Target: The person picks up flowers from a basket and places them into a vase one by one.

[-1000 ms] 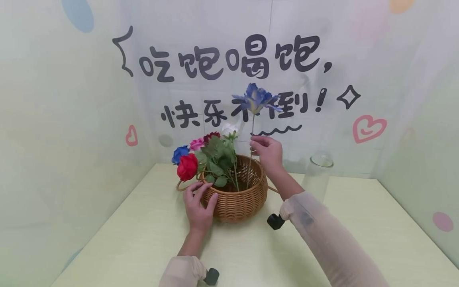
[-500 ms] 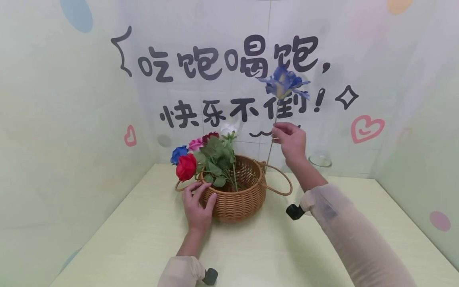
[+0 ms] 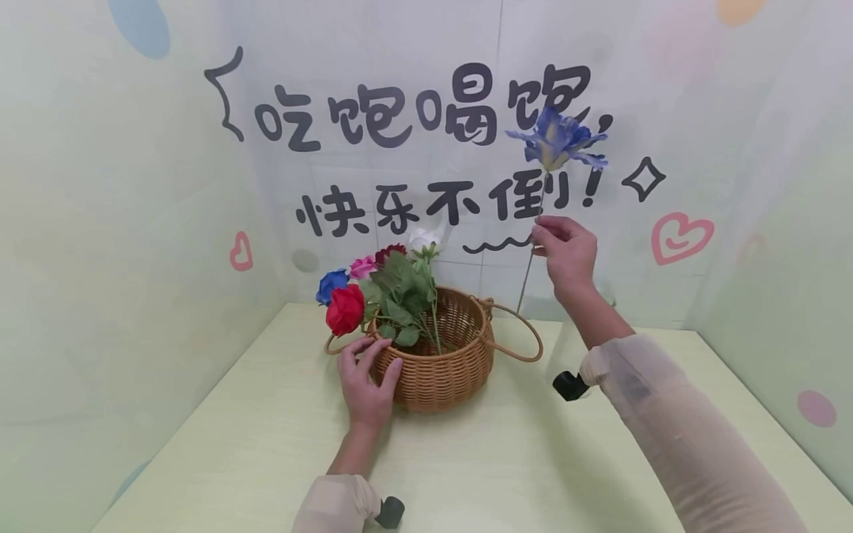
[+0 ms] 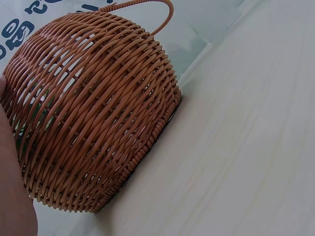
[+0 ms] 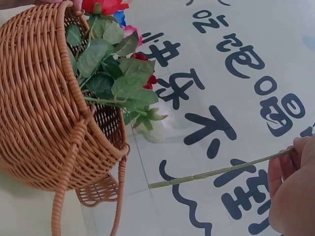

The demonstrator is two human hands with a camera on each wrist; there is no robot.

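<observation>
Pinched between the thumb and fingers of my right hand (image 3: 571,252) is the thin stem of a blue artificial iris (image 3: 558,139), held upright with a slight tilt. Its lower end hangs free in the right wrist view, beyond the basket's right side. My left hand (image 3: 366,385) holds the near-left rim of a round wicker basket (image 3: 443,381), fingertips over the edge and thumb against the outside. Inside the basket lean a red rose (image 3: 345,309), a blue rose (image 3: 332,286), a pink flower (image 3: 363,267), a dark red flower (image 3: 390,255) and a white rose (image 3: 424,238).
A clear glass vase (image 3: 566,342) stands at the back right, mostly hidden behind the right forearm. The basket's looped handle (image 3: 529,355) sticks out to its right. Printed walls enclose the pale table (image 3: 466,474) at the back and both sides.
My right hand has lifted the iris up and out of the basket, carrying it to the right. My left hand and the basket have stayed in place.
</observation>
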